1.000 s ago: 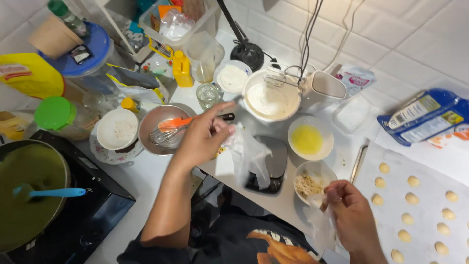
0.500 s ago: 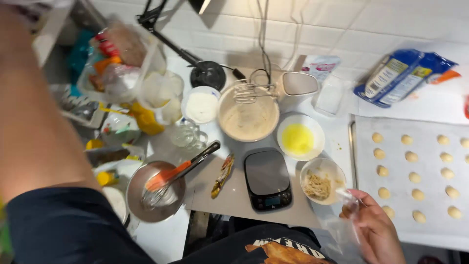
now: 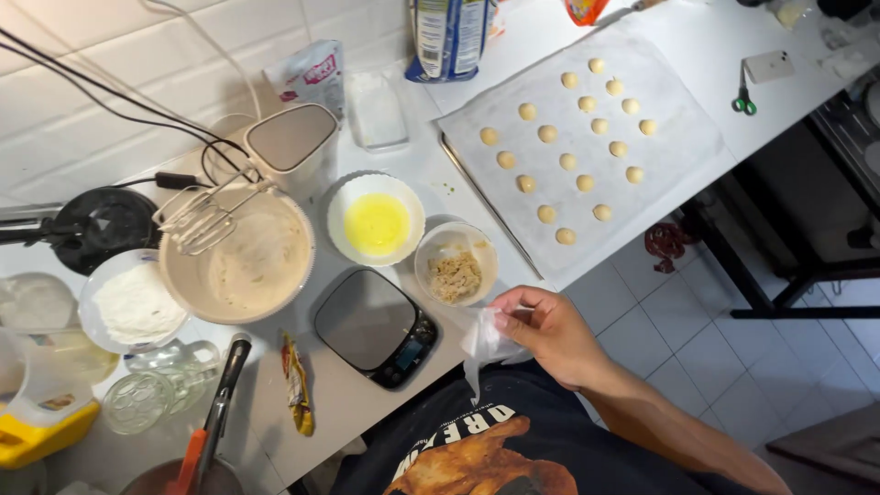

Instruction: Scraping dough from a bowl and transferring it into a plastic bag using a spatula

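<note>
My right hand (image 3: 550, 332) is closed on a crumpled clear plastic bag (image 3: 483, 344) at the counter's front edge, just below a small bowl of beige crumbs (image 3: 456, 264). To its left lies a black kitchen scale (image 3: 373, 325). Behind the scale sit a white bowl of yellow liquid (image 3: 377, 220) and a large mixing bowl (image 3: 246, 268) with batter, a hand mixer's beaters (image 3: 197, 220) resting on its rim. A baking sheet lined with paper (image 3: 674, 156) carries several small dough balls (image 3: 568, 161). My left hand is out of view.
A bowl of white powder (image 3: 133, 302), a glass jar (image 3: 147, 396), a yellow container (image 3: 41, 431) and tongs (image 3: 218, 414) crowd the left. Scissors (image 3: 742, 95) lie at the far right. A blue-white packet (image 3: 449, 32) leans at the back. Tiled floor and a black frame (image 3: 807, 266) lie right.
The view has swung right. My left arm, which filled the left side before, is gone from view. My right hand keeps hold of the plastic bag near the crumb bowl.
</note>
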